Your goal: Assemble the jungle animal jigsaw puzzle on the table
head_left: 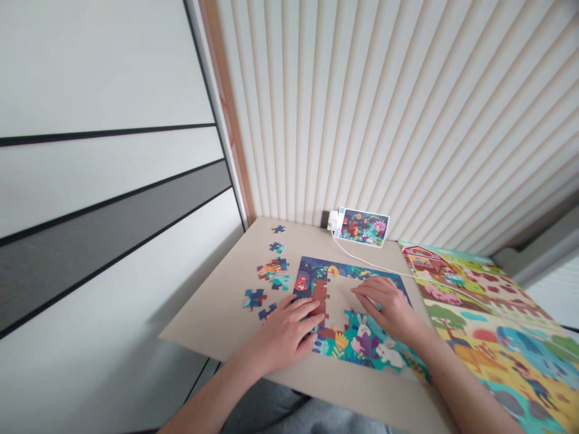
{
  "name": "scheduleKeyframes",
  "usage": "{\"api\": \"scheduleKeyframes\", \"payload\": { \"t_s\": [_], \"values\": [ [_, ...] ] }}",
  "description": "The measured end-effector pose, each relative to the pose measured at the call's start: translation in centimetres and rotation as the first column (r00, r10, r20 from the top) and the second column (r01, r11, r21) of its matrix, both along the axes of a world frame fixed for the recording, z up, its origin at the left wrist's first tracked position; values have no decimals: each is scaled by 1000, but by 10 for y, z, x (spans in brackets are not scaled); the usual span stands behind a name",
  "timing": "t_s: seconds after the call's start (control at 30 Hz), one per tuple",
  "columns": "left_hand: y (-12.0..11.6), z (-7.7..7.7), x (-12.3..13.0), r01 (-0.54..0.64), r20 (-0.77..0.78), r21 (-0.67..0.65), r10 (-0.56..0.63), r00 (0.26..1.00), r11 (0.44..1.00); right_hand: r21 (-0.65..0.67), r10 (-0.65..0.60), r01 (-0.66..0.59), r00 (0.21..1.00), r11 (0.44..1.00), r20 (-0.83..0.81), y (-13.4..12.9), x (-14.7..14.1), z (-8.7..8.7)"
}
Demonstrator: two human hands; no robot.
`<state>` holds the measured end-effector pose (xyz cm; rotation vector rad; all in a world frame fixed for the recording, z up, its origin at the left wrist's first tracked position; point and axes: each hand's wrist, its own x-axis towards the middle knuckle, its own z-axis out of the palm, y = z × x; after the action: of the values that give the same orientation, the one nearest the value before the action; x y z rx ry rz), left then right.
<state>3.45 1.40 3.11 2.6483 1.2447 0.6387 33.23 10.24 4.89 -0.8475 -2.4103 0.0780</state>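
A jigsaw puzzle [341, 346] with rabbits, flowers and a dark blue top edge lies partly assembled on the table, with a bare gap in its middle. My left hand [289, 331] rests on its left side, fingers stretched out and somewhat apart, holding nothing. Over the right part is my right hand [384, 304], its fingertips pressed together at the gap. Whatever may be between those fingertips is hidden. Loose puzzle pieces [274, 270] lie left of the puzzle, some overlapping; a dark blue one [266, 311] is close to my left fingers.
At the back a white-bordered picture card [363, 228] of the same scene leans near a white charger [333, 220]. Its cable [375, 265] runs right across the table [217, 295]. Colourful picture sheets [479, 319] cover the right side. A pleated blind rises behind; a white cabinet stands left.
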Motion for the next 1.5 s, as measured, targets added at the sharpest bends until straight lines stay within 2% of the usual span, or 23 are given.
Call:
{"api": "scheduleKeyframes", "payload": {
  "t_s": [0.13,0.23,0.33,0.43,0.5,0.6,0.77,1.03,1.17,1.3,1.4,1.5],
  "values": [
    [5,4,-2,33,-2,4,-33,999,999,15,-27,26,999,1000,31,4,6,-5],
    [23,10,-16,14,-18,19,-13,1000,1000,8,-32,32,998,999,57,3,5,-6],
    [55,12,-49,-180,-21,90,183,983,980,20,-30,29,998,999,63,2,4,-5],
    [86,4,-91,-400,-35,74,403,914,914,35,-25,23,998,999,64,1,4,-4],
    [96,-6,-115,-452,-49,0,451,891,892,36,-26,23,998,999,63,1,4,-2],
    [95,-18,-134,-438,-18,-126,439,898,890,29,-13,11,998,1000,63,-1,3,1],
    [87,-19,-136,-423,35,-170,435,900,890,27,49,-51,995,998,89,-5,-1,5],
    [84,-12,-138,-432,52,-157,444,894,888,9,59,-60,994,998,94,-4,0,1],
    [84,-8,-144,-441,-20,-192,446,895,877,-7,61,-60,993,998,101,-4,-2,0],
    [96,-4,-144,-472,-129,-145,457,880,869,-25,61,-58,992,998,107,-5,-3,0],
    [112,-5,-134,-417,-142,-78,404,904,906,-18,68,-66,992,998,102,-5,-2,-1],
    [127,-7,-119,-354,-169,-109,334,927,929,-11,65,-65,993,998,98,-4,-2,-2]
  ]
}}
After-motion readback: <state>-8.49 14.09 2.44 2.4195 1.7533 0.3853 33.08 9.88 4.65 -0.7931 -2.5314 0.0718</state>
